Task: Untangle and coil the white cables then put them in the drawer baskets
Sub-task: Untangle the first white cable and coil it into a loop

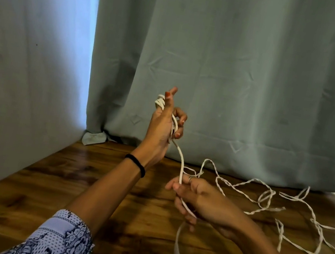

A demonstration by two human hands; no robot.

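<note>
At about 10 o'clock from the frame's centre-bottom, the left hand is raised upright, with several turns of the white cable wound around it; the index finger and thumb point up, the other fingers curl loosely over the loops. The strand runs down from that palm toward 4 o'clock into the right hand, whose fingers curl round it, a free tail hanging below toward 6 o'clock.

To coil well, the right hand should probably feed the strand with light, even tension and let it slide, so each new turn lies beside the last rather than crossing it. The left hand likely needs to stay firm, or the loops may slip off.

Farther right, from 2 to 4 o'clock, the rest of the cable sprawls in twisted loops on the wooden floor before the grey-green curtain; those kinks will want shaking out before they reach the fingers.

No drawer or basket is in view, so their contents cannot be told.
</note>
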